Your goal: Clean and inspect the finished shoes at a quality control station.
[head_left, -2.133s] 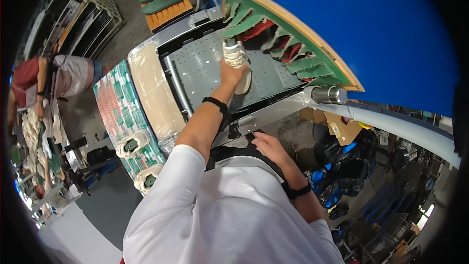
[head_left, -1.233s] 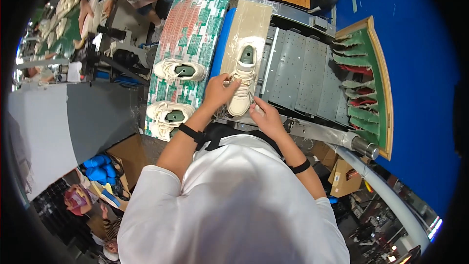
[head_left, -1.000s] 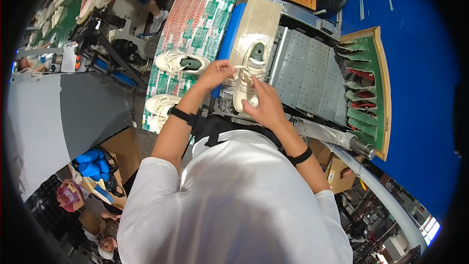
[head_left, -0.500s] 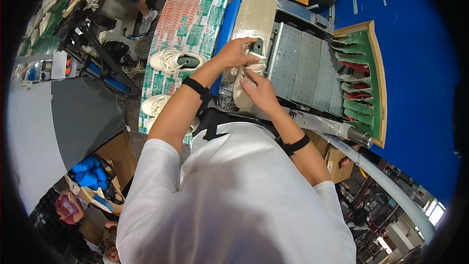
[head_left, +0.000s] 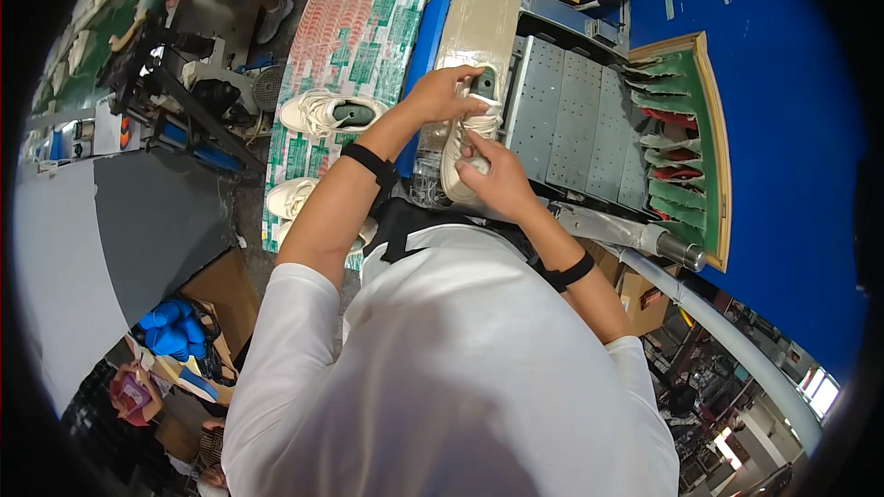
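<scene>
A cream lace-up sneaker (head_left: 454,177) with a green shoe last (head_left: 484,83) inside lies on a tan, film-wrapped surface (head_left: 479,18), its toe toward me. My left hand (head_left: 446,95) grips it by the ankle opening, thumb and fingers curled round the collar. Over the laces and forefoot, my right hand (head_left: 500,182) is closed on the sneaker, index finger at the laces and thumb on the side near the toe. Its other fingers are folded and partly hidden. Another cream sneaker (head_left: 318,112) with a green last stands to the left.
Under the left-hand sneakers is a green, white and red patterned board (head_left: 322,46); more cream shoes (head_left: 290,198) sit at its near end. Perforated metal plates (head_left: 575,120) and a rack of green and red flaps (head_left: 677,156) stand right. A metal roller end (head_left: 680,251) juts out near me.
My right thumb and index finger have spread apart a little, showing more of the sneaker between them. My left hand keeps its hold on the collar. The view has shifted slightly.
</scene>
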`<state>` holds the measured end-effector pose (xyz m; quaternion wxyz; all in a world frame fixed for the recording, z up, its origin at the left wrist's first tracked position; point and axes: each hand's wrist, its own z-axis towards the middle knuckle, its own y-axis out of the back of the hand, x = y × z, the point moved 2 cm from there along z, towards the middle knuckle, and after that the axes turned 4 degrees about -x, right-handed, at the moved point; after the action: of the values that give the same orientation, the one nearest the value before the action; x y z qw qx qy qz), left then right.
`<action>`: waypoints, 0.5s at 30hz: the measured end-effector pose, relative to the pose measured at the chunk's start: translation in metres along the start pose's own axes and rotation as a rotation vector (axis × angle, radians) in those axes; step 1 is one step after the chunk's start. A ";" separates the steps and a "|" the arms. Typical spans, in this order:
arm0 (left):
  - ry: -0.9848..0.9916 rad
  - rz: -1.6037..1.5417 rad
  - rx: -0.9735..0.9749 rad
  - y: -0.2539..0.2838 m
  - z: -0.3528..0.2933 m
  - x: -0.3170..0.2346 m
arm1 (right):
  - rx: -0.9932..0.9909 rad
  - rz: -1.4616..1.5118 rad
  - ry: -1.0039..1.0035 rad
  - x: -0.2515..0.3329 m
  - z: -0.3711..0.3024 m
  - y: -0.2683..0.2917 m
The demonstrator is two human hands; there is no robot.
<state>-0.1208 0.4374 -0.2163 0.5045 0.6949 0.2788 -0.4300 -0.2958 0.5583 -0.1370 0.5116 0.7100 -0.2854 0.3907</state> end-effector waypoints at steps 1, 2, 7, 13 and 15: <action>0.001 -0.001 0.001 -0.001 0.000 -0.001 | 0.002 0.006 -0.022 -0.001 -0.001 0.001; -0.015 -0.011 -0.012 0.000 0.000 -0.004 | 0.003 0.005 -0.024 -0.001 -0.001 0.001; 0.002 0.037 -0.004 0.002 0.001 -0.001 | 0.046 -0.479 0.245 0.016 -0.003 -0.002; 0.096 0.112 0.097 0.006 0.003 -0.021 | 0.100 0.054 0.037 0.006 0.016 -0.007; 0.026 0.170 0.056 0.008 0.005 -0.016 | 0.164 0.009 0.020 0.016 0.010 -0.006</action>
<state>-0.1230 0.4311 -0.1990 0.5159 0.7355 0.2129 -0.3841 -0.2804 0.5507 -0.1284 0.4528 0.7444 -0.2506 0.4219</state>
